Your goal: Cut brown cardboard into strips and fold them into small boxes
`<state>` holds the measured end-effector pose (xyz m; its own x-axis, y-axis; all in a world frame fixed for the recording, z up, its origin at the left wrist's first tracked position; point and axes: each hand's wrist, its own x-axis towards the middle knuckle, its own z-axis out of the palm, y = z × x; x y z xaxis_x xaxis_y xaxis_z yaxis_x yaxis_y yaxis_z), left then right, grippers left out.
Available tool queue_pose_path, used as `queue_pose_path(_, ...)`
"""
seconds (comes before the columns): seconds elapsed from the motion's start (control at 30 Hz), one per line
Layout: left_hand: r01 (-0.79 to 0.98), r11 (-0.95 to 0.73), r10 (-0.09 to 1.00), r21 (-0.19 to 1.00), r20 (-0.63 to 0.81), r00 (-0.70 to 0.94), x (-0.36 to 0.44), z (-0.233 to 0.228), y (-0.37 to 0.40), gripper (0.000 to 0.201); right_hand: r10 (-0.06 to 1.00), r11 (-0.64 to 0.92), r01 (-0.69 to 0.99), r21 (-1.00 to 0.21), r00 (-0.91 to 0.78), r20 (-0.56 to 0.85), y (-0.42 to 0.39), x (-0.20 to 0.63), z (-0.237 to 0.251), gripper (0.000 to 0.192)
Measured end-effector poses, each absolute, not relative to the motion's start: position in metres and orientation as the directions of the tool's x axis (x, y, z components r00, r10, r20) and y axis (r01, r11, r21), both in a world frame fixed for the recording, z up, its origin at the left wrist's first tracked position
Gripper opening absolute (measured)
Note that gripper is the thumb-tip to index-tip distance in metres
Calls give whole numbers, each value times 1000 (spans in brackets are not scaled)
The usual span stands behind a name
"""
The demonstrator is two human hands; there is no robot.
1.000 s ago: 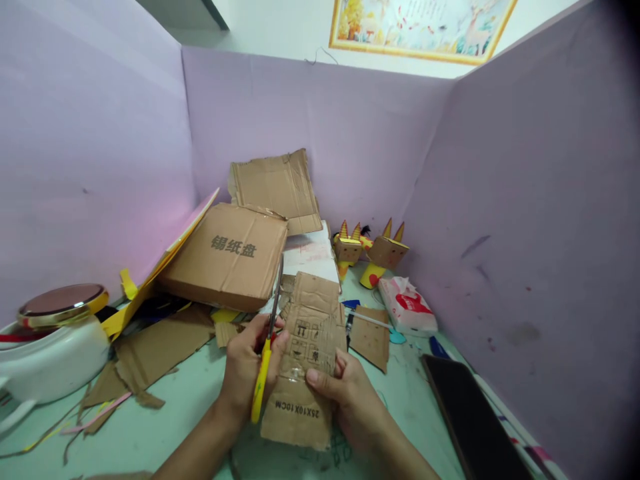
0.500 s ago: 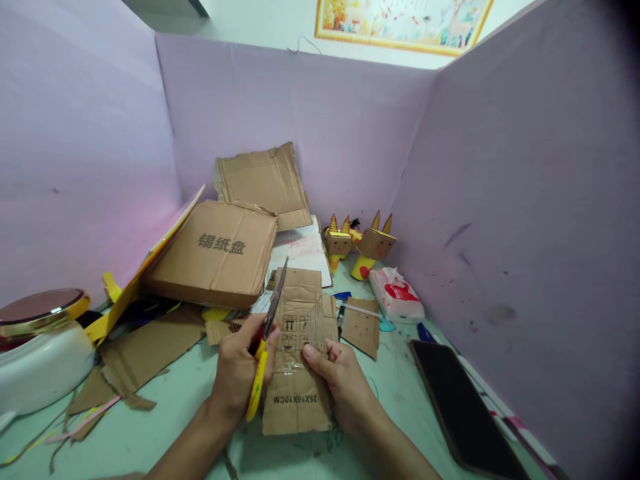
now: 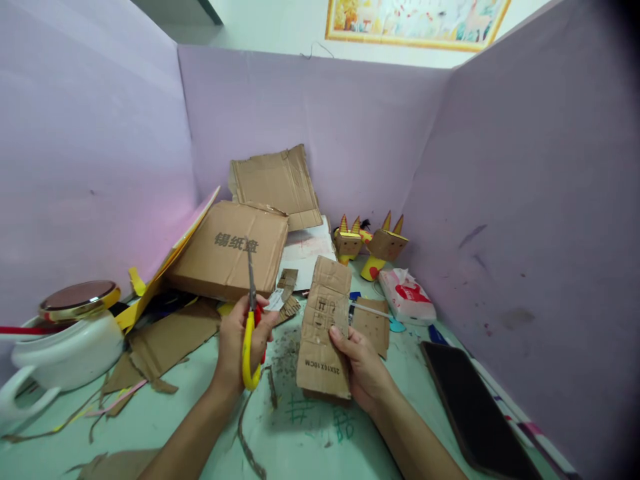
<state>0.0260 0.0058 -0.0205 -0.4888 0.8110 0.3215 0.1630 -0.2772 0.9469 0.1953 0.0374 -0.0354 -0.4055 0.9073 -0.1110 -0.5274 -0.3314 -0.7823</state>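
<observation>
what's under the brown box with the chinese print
Under the brown box a yellow sheet sticks out left, with cardboard scraps at its front edge. Anything beneath its middle is covered.

The left hand (image 3: 240, 347) grips a pair of yellow-handled scissors (image 3: 249, 320), blades closed and pointing up and away. The right hand (image 3: 363, 367) holds a printed cardboard strip (image 3: 323, 327) upright by its lower right edge, clear of the scissors. Both hover above a pale green tabletop (image 3: 410, 400) scribbled with green marks and strewn with cardboard scraps (image 3: 165, 343). Behind the hands a flat cardboard box (image 3: 227, 257) with printed characters leans on a pile, and two small horned cardboard figures (image 3: 373, 247) stand near the purple partition (image 3: 525, 200). A tissue pack (image 3: 407, 297) lies beside them, a dark phone (image 3: 475, 413) at the right, a white pot (image 3: 70, 347) at the left.
</observation>
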Motion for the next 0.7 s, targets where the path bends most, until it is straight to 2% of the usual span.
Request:
queue_pose_path(0.1,243,-274,818,930,358,-449,28,-26,8,26,919,-313,-540,-781,-380,-106,36,195,-34,32)
queue_pose_path(0.17,210,-277,841,938,342,-420,32,-27,8,28,924,-306,-547,-779,-367,-106,36,195,-33,32)
queue_pose_path(0.3,109,-194,931,975,218,-294,42,-22,1,27,933,-284,-543,-790,-346,-97,36,193,-34,35)
queue_pose_path(0.4,121,-205,946,971,228,-230,48,-19,-3,23,937,-256,-512,-820,-341,-79,36,192,-36,38)
queue_pose_path(0.47,141,-211,937,967,242,-254,48,-20,-2,20,939,-226,-482,-846,-339,-58,36,193,-38,38)
queue_pose_path(0.57,81,-211,902,974,226,-368,42,-19,3,25,933,-191,-404,-895,-358,-37,36,197,-38,37)
queue_pose_path(0.7,13,-298,820,954,263,-509,26,-9,8,33,824,-267,-220,-938,-557,-104,33,205,-36,29)
